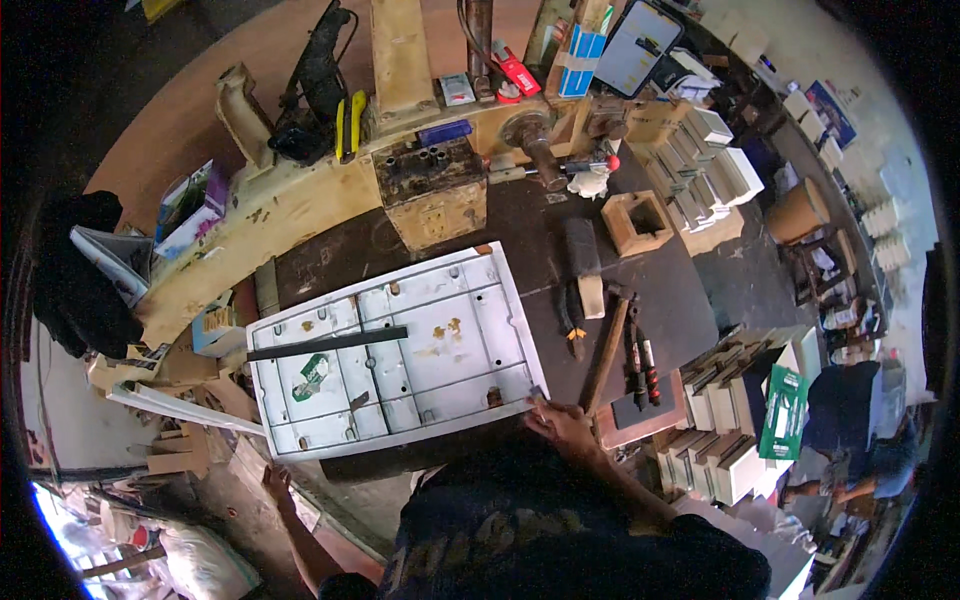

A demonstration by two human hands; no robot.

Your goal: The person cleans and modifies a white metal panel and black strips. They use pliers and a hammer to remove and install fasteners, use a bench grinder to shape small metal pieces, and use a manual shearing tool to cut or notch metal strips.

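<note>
A white ribbed panel (455,350) lies tilted on the dark bench, its compartmented side up, with brown stains and several small holes. A dark flat strip (327,343) rests across its left part. A green-and-white label (311,377) sits inside one compartment. At the panel's near right corner my right hand (563,424) is closed, fingertips pinching around a small greyish bit at the edge; what it grips is too small to make out. Below the near left corner, apart from the panel, my left hand (278,484) hangs with fingers loosely bent and nothing visible in them.
Right of the panel lie a hammer (608,355), pliers (640,362) and a dark brush-like tool (582,255). A stained block (433,190) stands behind. Stacked white pieces (712,455) and a green packet (784,412) are at the right; another person (850,470) is beyond.
</note>
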